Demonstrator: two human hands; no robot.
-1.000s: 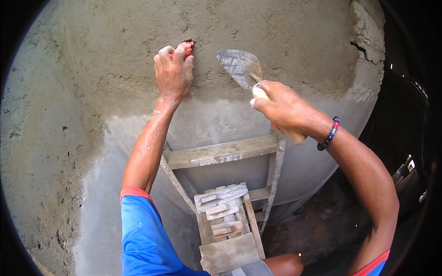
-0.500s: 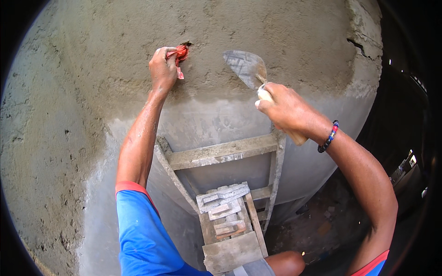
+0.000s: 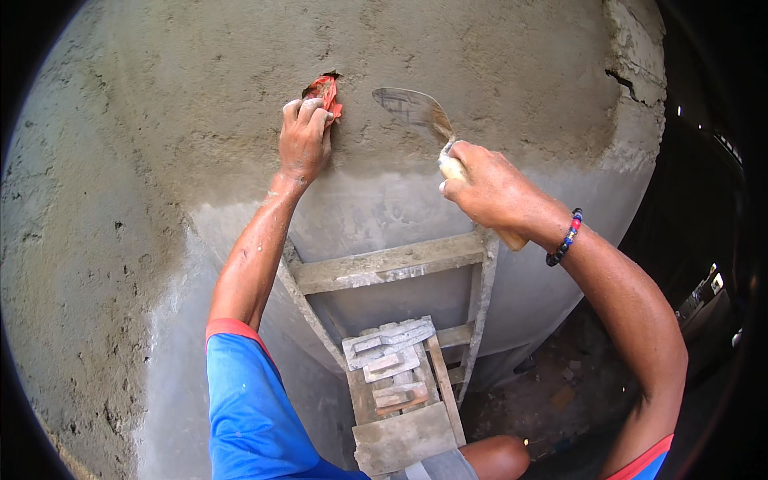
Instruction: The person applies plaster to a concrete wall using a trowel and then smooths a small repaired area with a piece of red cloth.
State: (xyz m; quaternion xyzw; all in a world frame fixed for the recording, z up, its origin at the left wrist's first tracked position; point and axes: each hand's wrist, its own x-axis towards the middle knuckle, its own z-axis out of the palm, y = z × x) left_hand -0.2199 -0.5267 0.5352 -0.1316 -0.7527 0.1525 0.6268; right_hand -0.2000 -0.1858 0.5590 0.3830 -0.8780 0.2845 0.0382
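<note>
My left hand (image 3: 304, 144) is raised to the rough plastered wall (image 3: 512, 64), fingers curled onto crumpled red plastic-like material (image 3: 326, 92) lodged in a small dark hole. My fingertips cover its lower part. My right hand (image 3: 492, 192) grips the pale handle of a trowel (image 3: 412, 108), whose pointed metal blade is raised to the right of the hole, near the wall; I cannot tell if it touches.
Below me a weathered wooden ladder (image 3: 388, 262) stands against the smoother grey lower wall. Stacked wooden floats (image 3: 384, 360) lie on a board platform (image 3: 396, 440) beside my knee. A cracked edge (image 3: 632, 92) and a dark drop (image 3: 568, 384) are at the right.
My left hand dipped and shifted left, then moved back right beneath the red material, exposing more of it in the hole. The trowel blade has moved slightly left and turned more edge-on.
</note>
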